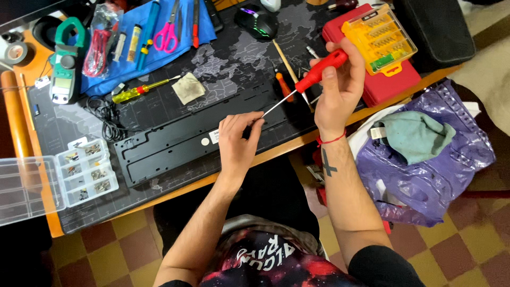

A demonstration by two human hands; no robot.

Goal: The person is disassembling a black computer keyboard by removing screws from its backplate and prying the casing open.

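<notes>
- A clear parts box [85, 171] sits open at the desk's left edge, screws sorted within reach
- Left hand [237, 144] rests on the upturned black keyboard [175, 142], fingertips pinching the blade to steady its tip
- Right hand [338, 85] grips the red screwdriver [319, 70], handle raised and angled

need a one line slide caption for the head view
Right hand holds a red-handled screwdriver; left hand pinches its tip over an overturned black keyboard.
</notes>
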